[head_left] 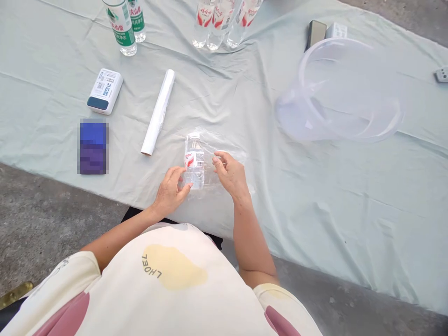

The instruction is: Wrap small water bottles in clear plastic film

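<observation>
Bottle (195, 173) lies on film (227, 144), long axis near–far, just right of L hand (170, 192) (closer, fingers parted) & left of R hand (231, 176) (fingers curled, can't tell if pinching).

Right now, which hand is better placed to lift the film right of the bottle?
Likely the right hand: it's over the clear plastic film, while the left hand is at the left of the water bottle.
</observation>
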{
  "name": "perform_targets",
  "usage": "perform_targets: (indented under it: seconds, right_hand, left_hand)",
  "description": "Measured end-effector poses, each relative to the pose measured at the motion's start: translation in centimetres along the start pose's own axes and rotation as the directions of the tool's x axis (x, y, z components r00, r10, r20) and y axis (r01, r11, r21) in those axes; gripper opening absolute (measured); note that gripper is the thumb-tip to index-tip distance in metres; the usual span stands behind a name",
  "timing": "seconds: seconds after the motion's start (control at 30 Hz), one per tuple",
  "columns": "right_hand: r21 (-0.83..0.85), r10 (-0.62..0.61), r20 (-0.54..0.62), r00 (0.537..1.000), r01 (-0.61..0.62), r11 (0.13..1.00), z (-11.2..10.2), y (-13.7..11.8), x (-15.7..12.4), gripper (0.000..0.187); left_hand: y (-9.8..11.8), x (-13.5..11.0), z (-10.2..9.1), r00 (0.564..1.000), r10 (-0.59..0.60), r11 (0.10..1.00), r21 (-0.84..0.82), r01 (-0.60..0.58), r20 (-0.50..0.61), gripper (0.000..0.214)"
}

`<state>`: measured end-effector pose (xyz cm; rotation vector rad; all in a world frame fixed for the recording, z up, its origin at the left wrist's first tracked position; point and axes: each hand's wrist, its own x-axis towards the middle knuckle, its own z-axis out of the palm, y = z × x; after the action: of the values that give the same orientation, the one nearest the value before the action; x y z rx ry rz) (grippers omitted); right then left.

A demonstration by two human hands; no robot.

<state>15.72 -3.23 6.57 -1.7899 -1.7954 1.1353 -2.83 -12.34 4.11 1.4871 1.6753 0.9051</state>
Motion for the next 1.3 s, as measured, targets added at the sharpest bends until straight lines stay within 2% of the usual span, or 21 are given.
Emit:
perform_targets:
  seconds: [0.1, 0.2, 0.27, 0.37, 0.43, 0.5, 0.57, 0.63, 0.7, 0.8, 0.93, 1.0, 1.17, 1.3]
  right_hand:
    - [-0.009, -0.184, -0.073, 0.98, 0.184, 0.983, -0.4, -0.4, 3.1, 0.044]
    - [-0.125, -0.342, -0.056, 0.938, 0.333, 0.935, 0.0, -1.7, 7.1, 0.048]
    - [-0.135, -0.368, -0.02, 0.929, 0.363, 0.922, 0.5, -2.7, 9.4, 0.039]
    - [0.05, -0.344, -0.083, 0.935, 0.348, 0.936, 0.7, -3.4, 11.4, 0.026]
    - [0.163, -0.299, -0.155, 0.942, 0.323, 0.932, 0.4, -3.1, 11.8, 0.024]
    - [0.186, -0.221, -0.191, 0.957, 0.256, 0.949, 0.0, -2.1, 11.7, 0.022]
    - [0.153, -0.133, -0.177, 0.975, 0.161, 0.975, -0.6, -0.7, 11.3, 0.021]
    - [0.118, -0.102, -0.121, 0.987, 0.116, 0.986, -1.3, 0.5, 11.1, 0.024]
    - [0.092, -0.144, -0.052, 0.988, 0.148, 0.985, -2.1, 1.2, 11.2, 0.028]
    - [0.007, -0.279, 0.04, 0.96, 0.279, 0.96, -3.5, 1.6, 12.1, 0.032]
    - [-0.179, -0.466, 0.194, 0.863, 0.498, 0.848, -4.2, 1.8, 14.2, 0.032]
    - [-0.244, -0.508, 0.215, 0.834, 0.549, 0.799, -3.8, 1.9, 14.7, 0.037]
    - [-0.368, -0.485, 0.101, 0.868, 0.486, 0.793, -2.5, 1.3, 14.9, 0.034]
    - [-0.269, -0.459, 0.097, 0.883, 0.467, 0.842, -3.4, 1.4, 16.2, 0.027]
  left_hand:
    - [0.2, -0.1, 0.4, 1.0, 0.019, 1.0, 0.002, -0.019, -0.011, 0.037]
    - [0.4, -0.1, 0.7, 1.0, 0.029, 0.999, 0.02, -0.029, -0.008, 0.038]
    - [0.5, -0.1, 1.0, 0.999, 0.048, 0.997, 0.067, -0.046, -0.021, 0.038]
    - [0.4, -0.2, 1.5, 0.991, 0.122, 0.978, 0.175, -0.112, -0.047, 0.036]
    - [0.4, -0.1, 2.1, 0.982, 0.186, 0.952, 0.255, -0.168, -0.046, 0.033]
    - [0.4, 0.2, 2.8, 0.97, 0.24, 0.916, 0.338, -0.214, -0.038, 0.03]
    - [0.7, 0.5, 3.6, 0.961, 0.277, 0.876, 0.418, -0.241, -0.026, 0.029]
    - [1.3, 0.9, 4.4, 0.956, 0.294, 0.836, 0.481, -0.263, 0.011, 0.029]
    - [2.1, 1.3, 5.0, 0.952, 0.298, 0.796, 0.532, -0.288, 0.07, 0.03]
    - [3.3, 1.7, 5.5, 0.947, 0.288, 0.744, 0.59, -0.315, 0.143, 0.032]
    - [4.2, 1.9, 5.9, 0.943, 0.276, 0.713, 0.618, -0.331, 0.187, 0.035]
    - [4.5, 2.0, 6.0, 0.939, 0.273, 0.698, 0.629, -0.343, 0.209, 0.035]
    - [5.4, 2.1, 7.0, 0.913, 0.287, 0.668, 0.623, -0.407, 0.289, 0.036]
    - [6.5, 2.7, 8.2, 0.862, 0.346, 0.618, 0.601, -0.507, 0.371, 0.037]
